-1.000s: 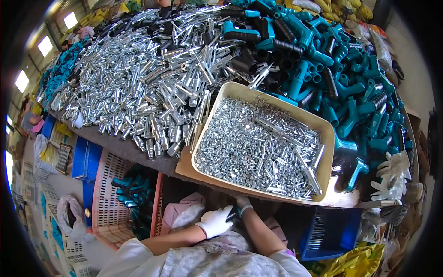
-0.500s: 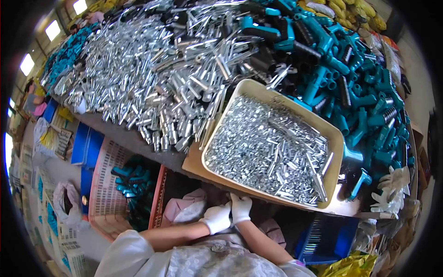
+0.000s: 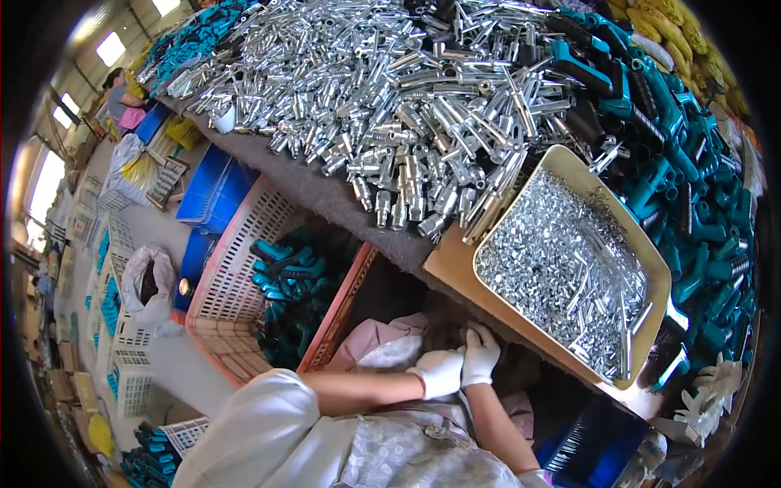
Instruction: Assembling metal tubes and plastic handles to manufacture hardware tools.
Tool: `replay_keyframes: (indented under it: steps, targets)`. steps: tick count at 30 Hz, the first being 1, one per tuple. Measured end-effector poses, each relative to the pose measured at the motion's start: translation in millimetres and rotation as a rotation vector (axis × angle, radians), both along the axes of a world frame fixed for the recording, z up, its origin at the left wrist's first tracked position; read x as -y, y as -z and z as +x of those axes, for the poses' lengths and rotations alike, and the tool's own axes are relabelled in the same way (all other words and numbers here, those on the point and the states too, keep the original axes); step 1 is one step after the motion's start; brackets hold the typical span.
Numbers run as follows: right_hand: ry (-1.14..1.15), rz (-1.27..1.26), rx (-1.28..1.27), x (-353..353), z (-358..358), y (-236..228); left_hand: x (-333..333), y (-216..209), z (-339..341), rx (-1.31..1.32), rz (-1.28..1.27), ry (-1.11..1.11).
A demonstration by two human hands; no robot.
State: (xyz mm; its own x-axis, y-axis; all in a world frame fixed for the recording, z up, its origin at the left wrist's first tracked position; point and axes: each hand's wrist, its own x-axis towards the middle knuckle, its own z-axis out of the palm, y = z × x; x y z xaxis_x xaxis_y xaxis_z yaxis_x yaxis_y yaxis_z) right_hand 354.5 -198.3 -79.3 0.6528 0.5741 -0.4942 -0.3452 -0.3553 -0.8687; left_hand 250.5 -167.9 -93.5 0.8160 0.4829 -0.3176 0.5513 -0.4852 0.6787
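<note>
Table [image 3: 319, 193] — bare strip along the front edge. Heap [image 3: 390, 89] of metal fittings lies behind it. Crate [image 3: 236, 264] stands below, on the left. Tray [image 3: 657, 281] sits at the edge, near the right hand [image 3: 480, 358], which touches the left hand [image 3: 440, 372] below — fingers curled, grip cannot be told.

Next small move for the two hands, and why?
I'd probably ease the right hand slightly away from the left hand. Both are white-gloved and pressed close together, nearer the body than the cream tray, and whatever they may hold is hidden; a small gap should reveal it.
</note>
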Motion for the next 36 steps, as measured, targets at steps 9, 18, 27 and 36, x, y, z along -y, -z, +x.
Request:
replay_keyframes:
  steps: [9,18,27,36]
  targets:
    - [0.099,0.149,-0.170,11.1,19.9,32.9,-34.9,-44.5,-5.9,-0.015,-0.019,0.115]
    - [0.162,0.243,-0.526,107.0,78.0,65.2,-141.0,-243.8,-242.6,0.349,-0.160,-0.800]
    - [-0.210,-0.018,-0.418,84.1,22.9,77.7,-187.7,-95.1,-256.6,0.062,0.455,-0.597]
    - [-0.143,-0.055,-0.253,89.2,25.6,88.3,-219.2,61.3,-210.8,-0.310,0.490,-0.049]
